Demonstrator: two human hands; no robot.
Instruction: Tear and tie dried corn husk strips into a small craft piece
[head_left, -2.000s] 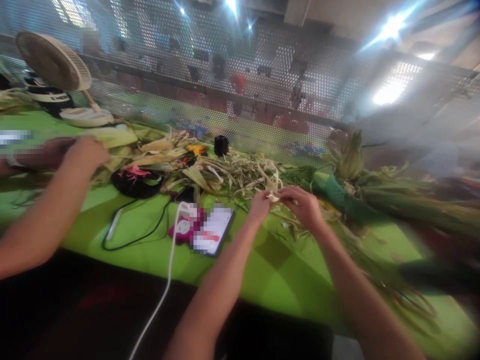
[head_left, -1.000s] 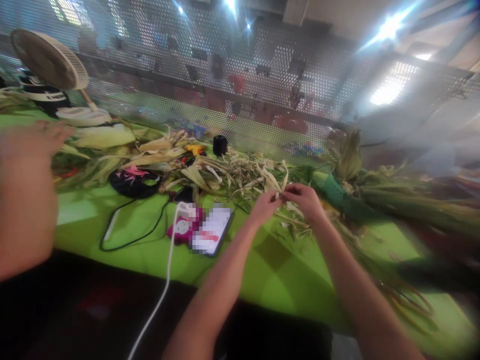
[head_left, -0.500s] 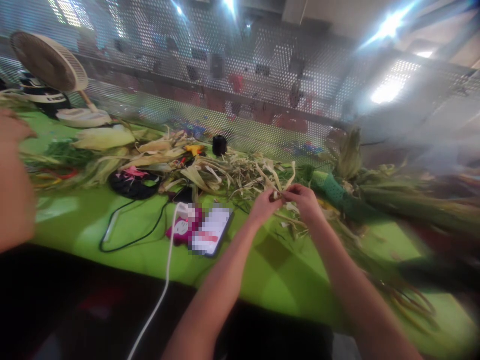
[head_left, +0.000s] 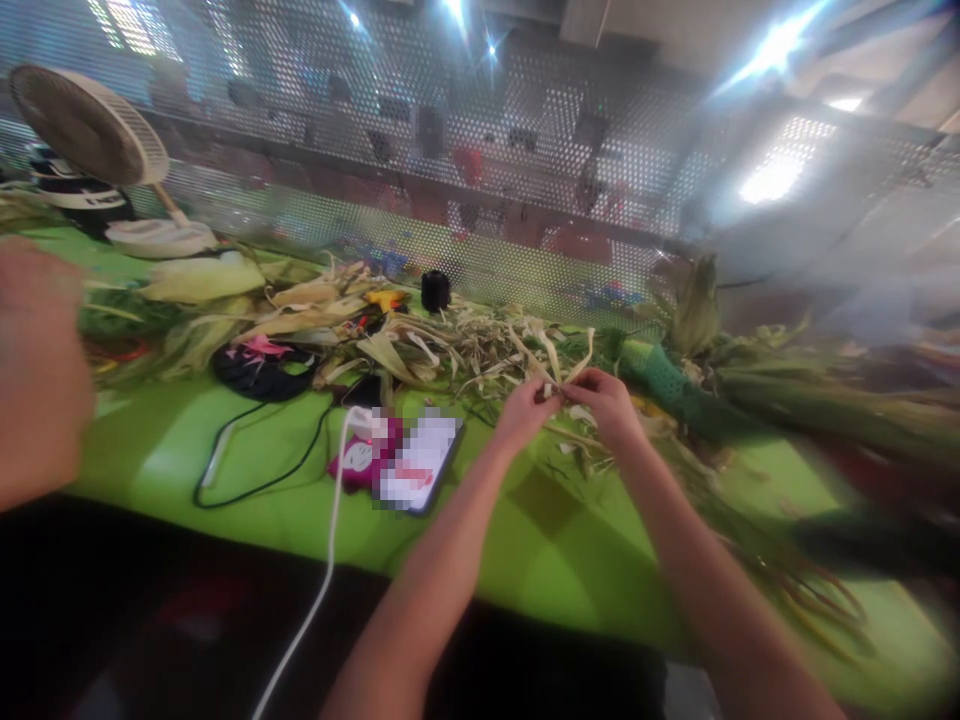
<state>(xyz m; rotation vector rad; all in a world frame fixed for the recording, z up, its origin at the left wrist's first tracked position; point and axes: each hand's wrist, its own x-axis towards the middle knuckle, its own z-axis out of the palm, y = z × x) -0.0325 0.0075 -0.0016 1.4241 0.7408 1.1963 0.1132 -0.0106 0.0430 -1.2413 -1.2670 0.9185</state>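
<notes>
Green table [head_left: 570,550], hands [head_left: 523,410] [head_left: 607,402] together, pinching husk [head_left: 586,350]

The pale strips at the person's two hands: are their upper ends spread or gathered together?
Spread: above the left hand and right hand, the pale strips fan out with gaps between.

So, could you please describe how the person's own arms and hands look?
The left forearm and right forearm taper toward the wrists, with no sleeve in view. The left hand and right hand wear no gloves; no watch or bracelet shows. Rings cannot be made out.
</notes>
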